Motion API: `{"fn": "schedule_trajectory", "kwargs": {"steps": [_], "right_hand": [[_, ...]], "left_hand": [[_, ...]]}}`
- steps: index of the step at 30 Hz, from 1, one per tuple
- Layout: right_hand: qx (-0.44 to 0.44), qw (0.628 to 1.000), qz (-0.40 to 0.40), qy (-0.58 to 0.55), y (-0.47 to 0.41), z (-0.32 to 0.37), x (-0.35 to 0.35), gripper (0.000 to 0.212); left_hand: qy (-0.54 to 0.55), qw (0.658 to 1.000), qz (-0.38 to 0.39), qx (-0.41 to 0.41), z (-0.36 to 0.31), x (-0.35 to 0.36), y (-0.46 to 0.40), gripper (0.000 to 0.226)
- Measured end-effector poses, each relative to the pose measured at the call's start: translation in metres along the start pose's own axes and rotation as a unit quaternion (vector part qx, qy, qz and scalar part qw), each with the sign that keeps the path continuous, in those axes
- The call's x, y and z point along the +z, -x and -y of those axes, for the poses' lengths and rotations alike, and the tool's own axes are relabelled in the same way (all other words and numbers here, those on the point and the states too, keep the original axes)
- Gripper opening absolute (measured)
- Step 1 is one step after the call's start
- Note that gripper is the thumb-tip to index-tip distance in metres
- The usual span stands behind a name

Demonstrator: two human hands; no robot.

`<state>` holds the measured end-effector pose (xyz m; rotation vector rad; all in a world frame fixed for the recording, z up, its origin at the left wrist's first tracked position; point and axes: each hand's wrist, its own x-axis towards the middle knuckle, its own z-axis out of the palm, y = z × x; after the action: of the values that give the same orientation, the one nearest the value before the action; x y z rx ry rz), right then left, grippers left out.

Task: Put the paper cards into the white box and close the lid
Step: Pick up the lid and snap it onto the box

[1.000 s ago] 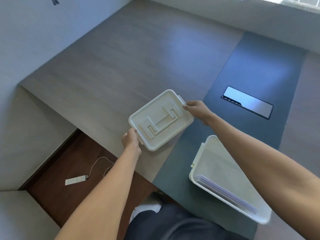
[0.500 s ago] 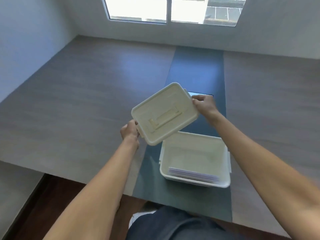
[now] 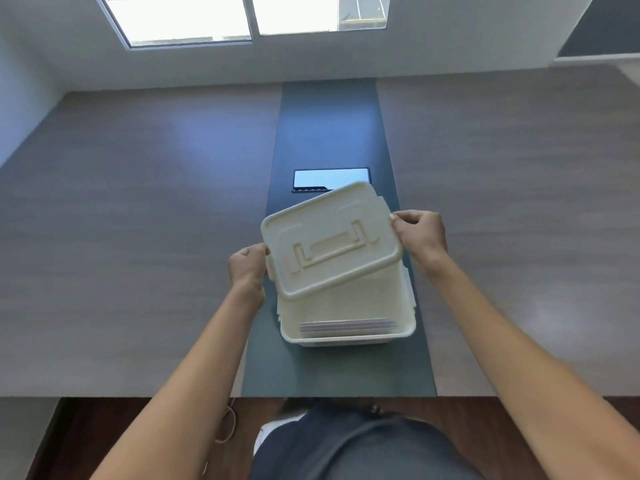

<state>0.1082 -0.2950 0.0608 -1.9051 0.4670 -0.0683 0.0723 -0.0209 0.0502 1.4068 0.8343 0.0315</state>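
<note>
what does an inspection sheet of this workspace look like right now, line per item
surface: wood-grain table with a dark blue strip down the middle
job's things: white box sits open on the strip; paper cards lie stacked inside at its near wall; lid held tilted and skewed above the box, not seated
clutter: flat shiny rectangular panel on the strip beyond the box, partly hidden by the lid
grippers: left hand grips the lid's near-left end; right hand grips its far-right end
cables: white cable on the floor below the table edge
surroundings: window in the far wall, dark wooden floor
</note>
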Motion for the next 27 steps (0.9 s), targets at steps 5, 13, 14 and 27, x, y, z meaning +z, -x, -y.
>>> {"fn": "schedule_trajectory", "kwargs": {"steps": [5,13,14,27], "right_hand": [[0.024,0.999,-0.029,0.012,0.023,-0.023,-0.017,0.02],[0.047,0.998,-0.026,0.044,0.05,-0.049,-0.029,0.01],[0.05,0.997,-0.027,0.049,0.053,-0.053,-0.03,0.011],[0.053,0.991,-0.021,0.119,0.073,-0.087,-0.035,0.011]], "left_hand": [[-0.047,0.998,0.014,0.032,0.017,-0.002,0.006,0.02],[-0.085,0.995,0.038,0.046,0.044,-0.019,0.018,0.026],[-0.09,0.994,0.038,0.049,0.046,-0.02,0.019,0.027],[-0.167,0.977,0.061,0.114,0.067,-0.018,0.024,0.022]]}}
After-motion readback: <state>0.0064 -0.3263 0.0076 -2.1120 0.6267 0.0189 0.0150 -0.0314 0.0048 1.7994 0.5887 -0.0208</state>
